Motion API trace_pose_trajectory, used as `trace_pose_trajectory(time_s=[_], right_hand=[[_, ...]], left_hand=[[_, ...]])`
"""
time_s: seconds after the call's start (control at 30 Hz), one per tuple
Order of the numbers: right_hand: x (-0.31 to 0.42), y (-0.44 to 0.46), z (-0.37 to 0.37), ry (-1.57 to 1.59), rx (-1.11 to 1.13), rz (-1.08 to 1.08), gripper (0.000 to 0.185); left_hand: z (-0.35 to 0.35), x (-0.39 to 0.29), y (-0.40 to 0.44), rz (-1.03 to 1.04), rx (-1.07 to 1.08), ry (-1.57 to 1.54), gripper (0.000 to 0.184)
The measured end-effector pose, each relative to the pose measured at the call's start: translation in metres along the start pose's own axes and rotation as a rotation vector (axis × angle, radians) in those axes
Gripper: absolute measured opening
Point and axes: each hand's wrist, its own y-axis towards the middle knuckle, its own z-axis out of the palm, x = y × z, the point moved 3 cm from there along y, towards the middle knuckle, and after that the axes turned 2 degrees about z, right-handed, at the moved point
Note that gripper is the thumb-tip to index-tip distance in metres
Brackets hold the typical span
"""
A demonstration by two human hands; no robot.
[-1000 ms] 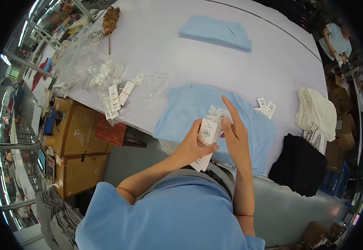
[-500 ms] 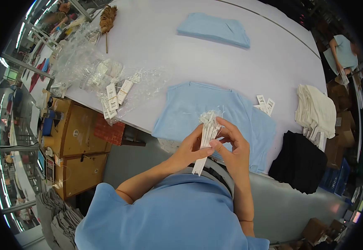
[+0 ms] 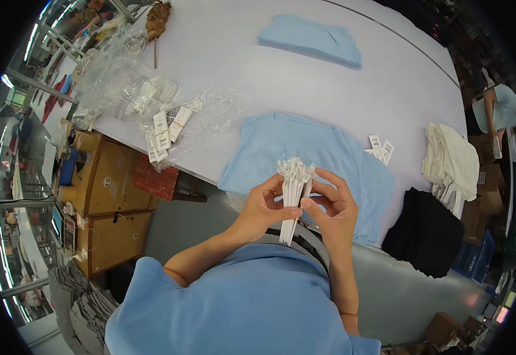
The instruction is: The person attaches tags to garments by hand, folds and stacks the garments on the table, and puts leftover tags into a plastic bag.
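Observation:
A thick bundle of white tags [image 3: 293,198] with bunched white strings at its top stands edge-on between my hands. My left hand [image 3: 262,212] grips its left side, thumb across the front. On the right side, my right hand [image 3: 334,207] holds the bundle with thumb and curled fingers. Behind and beneath them, a light blue folded garment [image 3: 296,136] lies at the table's near edge. Several loose tags [image 3: 379,149] rest by its right side.
On the table [image 3: 210,59] are a folded blue stack [image 3: 309,38], plastic wrapping [image 3: 113,83] with tag bundles [image 3: 162,131], white garments [image 3: 449,155] and a black pile [image 3: 425,232]. A wooden cabinet [image 3: 119,186] stands at left. Another person [image 3: 499,107] is at far right.
The tag bundle has turned from its printed face to edge-on. My right hand, earlier with fingers raised, has closed on the bundle's right side. The person at far right has shifted.

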Motion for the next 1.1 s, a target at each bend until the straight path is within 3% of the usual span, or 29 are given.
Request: trace_pose_trajectory(time_s=[0.33,0.5,0.6,0.7,0.83,0.9,1.0,1.1], right_hand=[[-0.016,0.002,0.004,0.143,-0.163,-0.087,0.053],[-0.012,0.024,-0.026,0.294,-0.310,-0.122,0.048],[-0.001,0.033,-0.054,0.490,-0.389,-0.202,0.049],[0.011,0.042,-0.079,0.672,-0.463,-0.307,0.052],[0.015,0.043,-0.100,0.609,-0.267,-0.163,0.056],[0.012,0.042,-0.103,0.589,-0.266,-0.128,0.055],[0.002,0.045,-0.100,0.550,-0.188,0.016,0.052],[-0.012,0.053,-0.112,0.534,-0.190,0.061,0.049]], left_hand=[[0.004,0.001,0.002,0.263,-0.147,0.256,0.059],[0.000,-0.006,-0.004,0.123,-0.131,0.355,0.058],[-0.003,-0.009,-0.005,0.164,-0.136,0.372,0.049],[-0.028,-0.008,-0.004,0.131,-0.310,0.164,0.046],[-0.072,-0.034,0.015,0.199,-0.508,0.101,0.041],[-0.093,-0.051,0.025,0.253,-0.551,0.218,0.041],[-0.142,-0.069,0.041,0.345,-0.715,0.535,0.063],[-0.201,-0.083,0.065,0.359,-0.841,0.806,0.071]])
